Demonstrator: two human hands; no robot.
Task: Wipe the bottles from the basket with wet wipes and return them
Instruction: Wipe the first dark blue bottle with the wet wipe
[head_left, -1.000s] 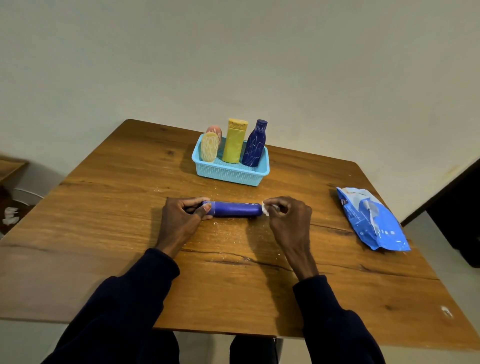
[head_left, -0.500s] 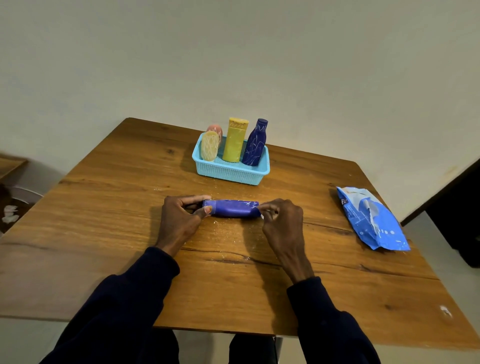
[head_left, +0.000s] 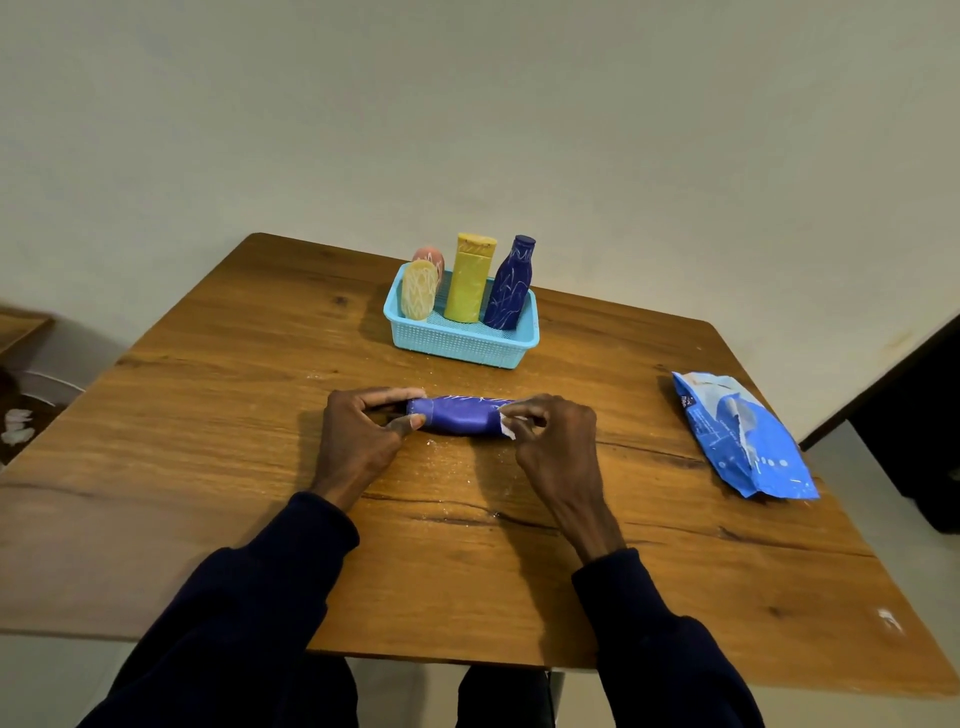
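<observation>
- a plain pale wall (head_left: 467, 104) fills the upper half of your view.
- the wooden table (head_left: 208, 441) in front of you spreads almost across the frame, its grain dark-streaked, with a long crack (head_left: 467, 519) running between your wrists.
- pale grey floor (head_left: 883, 525) shows past the table's right edge.
- the blue wipes pack (head_left: 743, 436) lies flat near the right edge, well apart from the rest.
- the light blue basket (head_left: 457, 345) sits at the far middle with 4 bottles upright in it: a yellow bottle (head_left: 470, 278), a dark blue bottle (head_left: 511, 286) to its right, a cream bottle (head_left: 418, 291) on the left and a pink bottle (head_left: 430, 255) behind that.
- the purple bottle (head_left: 457, 415) lies on its side on the table, just in front of the basket.
- your left hand (head_left: 358, 436) grips its left end between thumb and fingers.
- your right hand (head_left: 556, 436) pinches a white wet wipe (head_left: 506, 423) against its right end.
- fine white specks (head_left: 452, 452) dot the wood under the bottle.
</observation>
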